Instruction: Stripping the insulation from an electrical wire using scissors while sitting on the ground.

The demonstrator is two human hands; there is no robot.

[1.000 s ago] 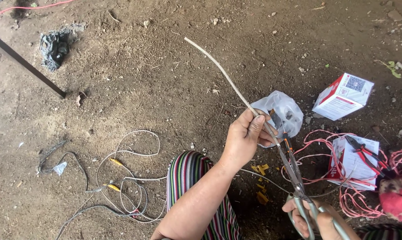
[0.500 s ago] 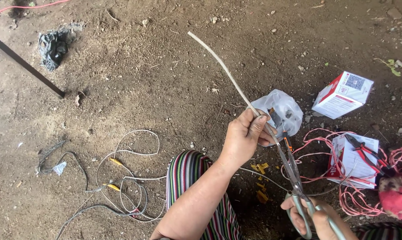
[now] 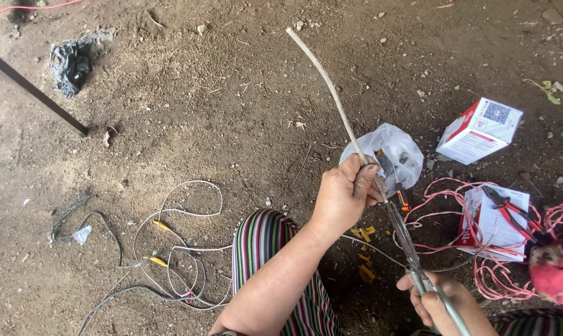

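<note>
Metal scissors [image 3: 412, 255] sit gripped in your right hand [image 3: 440, 302] at five o'clock, your left hand [image 3: 345, 194] clenches the pale cable [image 3: 331, 93] rising toward twelve, and white-and-red boxes [image 3: 480, 129] lie toward two and three o'clock.

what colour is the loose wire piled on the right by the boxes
Pink-red wire, best seen in the head view.

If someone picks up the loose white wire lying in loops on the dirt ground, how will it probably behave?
The loose white wire probably is floppy: it lies in soft curved loops on the dirt ground. It seems light, being thin. It may tangle or drag, because its loops cross each other and a grey cable near the yellow connectors.
</note>
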